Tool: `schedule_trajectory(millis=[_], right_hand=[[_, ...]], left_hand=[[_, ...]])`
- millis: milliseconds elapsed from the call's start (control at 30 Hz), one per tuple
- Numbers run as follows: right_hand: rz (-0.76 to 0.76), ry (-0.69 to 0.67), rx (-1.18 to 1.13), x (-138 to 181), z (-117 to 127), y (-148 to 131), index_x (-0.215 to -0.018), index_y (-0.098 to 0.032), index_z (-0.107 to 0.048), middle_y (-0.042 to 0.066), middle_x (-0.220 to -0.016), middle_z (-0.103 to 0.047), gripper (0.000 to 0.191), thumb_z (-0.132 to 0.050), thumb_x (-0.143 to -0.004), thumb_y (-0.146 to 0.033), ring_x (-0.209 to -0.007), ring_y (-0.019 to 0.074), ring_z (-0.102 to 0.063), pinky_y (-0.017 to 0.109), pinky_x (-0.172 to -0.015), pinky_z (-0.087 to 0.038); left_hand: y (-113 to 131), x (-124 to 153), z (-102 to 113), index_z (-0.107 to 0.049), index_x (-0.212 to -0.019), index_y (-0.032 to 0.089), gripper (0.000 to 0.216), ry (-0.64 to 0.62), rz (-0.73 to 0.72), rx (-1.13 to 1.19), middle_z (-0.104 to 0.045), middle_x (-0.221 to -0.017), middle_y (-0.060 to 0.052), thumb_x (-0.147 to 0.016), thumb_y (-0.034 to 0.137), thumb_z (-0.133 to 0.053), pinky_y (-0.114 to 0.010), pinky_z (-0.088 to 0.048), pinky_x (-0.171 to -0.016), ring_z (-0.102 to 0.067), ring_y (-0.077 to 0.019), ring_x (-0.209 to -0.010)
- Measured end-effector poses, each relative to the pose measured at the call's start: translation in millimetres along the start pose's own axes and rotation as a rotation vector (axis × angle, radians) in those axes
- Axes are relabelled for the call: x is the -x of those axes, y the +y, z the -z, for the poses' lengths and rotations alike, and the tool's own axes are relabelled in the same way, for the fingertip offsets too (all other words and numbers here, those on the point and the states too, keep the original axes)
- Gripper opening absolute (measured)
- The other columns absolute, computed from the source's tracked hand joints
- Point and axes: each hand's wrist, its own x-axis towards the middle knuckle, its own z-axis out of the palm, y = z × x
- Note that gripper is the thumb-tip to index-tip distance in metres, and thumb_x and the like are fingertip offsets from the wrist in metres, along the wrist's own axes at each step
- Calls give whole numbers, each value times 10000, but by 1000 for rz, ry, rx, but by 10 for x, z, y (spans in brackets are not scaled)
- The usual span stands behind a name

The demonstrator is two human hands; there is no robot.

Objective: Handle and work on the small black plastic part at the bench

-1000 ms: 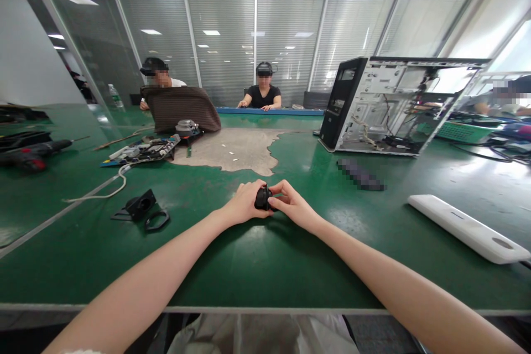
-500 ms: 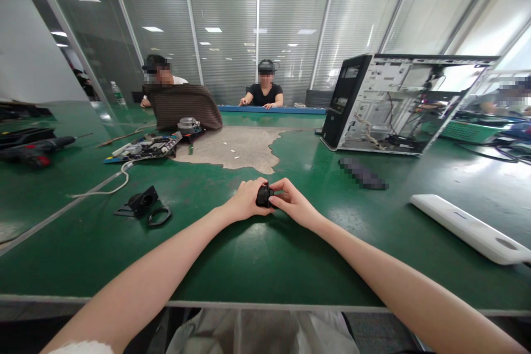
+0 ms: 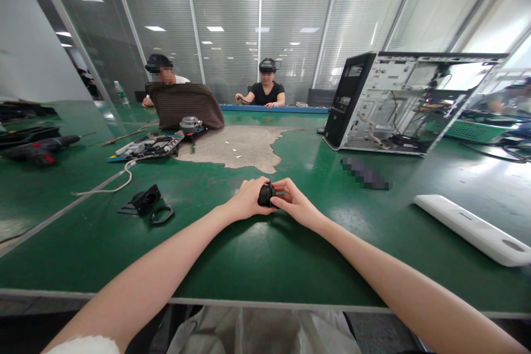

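Note:
A small black rounded part sits between both of my hands over the middle of the green table. My left hand curls its fingers round the part's left side. My right hand pinches its right side with thumb and fingers. Most of the part is hidden by my fingers.
A black bracket with a ring and a black loop lie to the left. A circuit board and white cable are beyond. An open computer case stands at right, a white panel nearer. Two people sit across.
Both hands stay closed on the black part in the same spot. The view has drifted slightly, and the far person in black has shifted their hands.

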Motion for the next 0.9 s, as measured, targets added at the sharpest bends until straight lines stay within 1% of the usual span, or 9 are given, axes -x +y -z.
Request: schedule_trajectory(millis=[100,233,267,400,533,633,733,800,900], right_hand=[[-30,-36,-21,4,15,-14,-977,-209,-429,41,-989,-503,302,-566,-716,-274,-869,139,-547,353,-815,-445],[-9,-119,-92,29,40,-51,-956,-212,-425,34,-1039,-494,330,-606,-684,-258,-897,141,-548,340,-816,-445],[-9,-111,-94,31,40,-58,-939,-211,-428,29,-1032,-497,309,-602,-689,-263,-891,140,-551,333,-808,-448],[-21,-7,-44,2,15,-57,-854,-200,-455,8,-915,-533,188,-543,-734,-315,-796,124,-558,322,-763,-458],[-43,26,-19,-40,13,2,-917,-208,-459,19,-933,-537,256,-564,-715,-323,-835,133,-544,338,-797,-445],[-59,15,-4,-41,36,27,-964,-207,-463,34,-972,-530,292,-562,-715,-323,-875,139,-534,351,-826,-430],[-20,-58,-48,-13,49,-7,-941,-211,-465,30,-997,-527,286,-585,-698,-302,-881,140,-539,342,-821,-434],[-11,-77,-84,4,45,-45,-912,-213,-462,19,-979,-530,282,-606,-681,-287,-871,139,-546,326,-803,-442],[-35,-14,-94,-1,27,-68,-844,-199,-469,2,-902,-538,206,-578,-703,-302,-795,123,-557,302,-756,-451]], left_hand=[[5,1,11,-420,-999,207,536,-3,5,-2,-536,-945,-36,-564,421,-649,-343,-341,-748,-506,-234,-857],[5,3,17,-417,-1000,204,522,-11,3,-12,-539,-929,-31,-573,406,-640,-338,-346,-729,-512,-230,-833],[5,4,16,-414,-1004,204,528,-10,-3,-11,-538,-933,-31,-574,413,-639,-337,-346,-729,-512,-229,-831],[3,3,9,-412,-1014,208,563,2,1,5,-533,-953,-32,-566,462,-638,-347,-341,-752,-511,-227,-844],[0,-1,7,-418,-1017,212,560,-11,4,10,-535,-957,-34,-565,453,-645,-351,-337,-764,-510,-230,-861],[-4,-3,8,-419,-1014,207,558,-6,-1,1,-537,-955,-39,-563,443,-650,-348,-342,-758,-509,-235,-868],[-3,-1,10,-417,-1006,208,543,-3,-2,-3,-540,-937,-35,-570,439,-645,-345,-346,-748,-514,-232,-854],[-1,1,11,-414,-1005,208,538,-3,0,1,-541,-928,-31,-575,440,-640,-343,-347,-742,-518,-227,-839],[1,2,8,-408,-1013,209,555,5,-11,8,-536,-948,-32,-572,457,-638,-343,-346,-745,-516,-225,-839]])
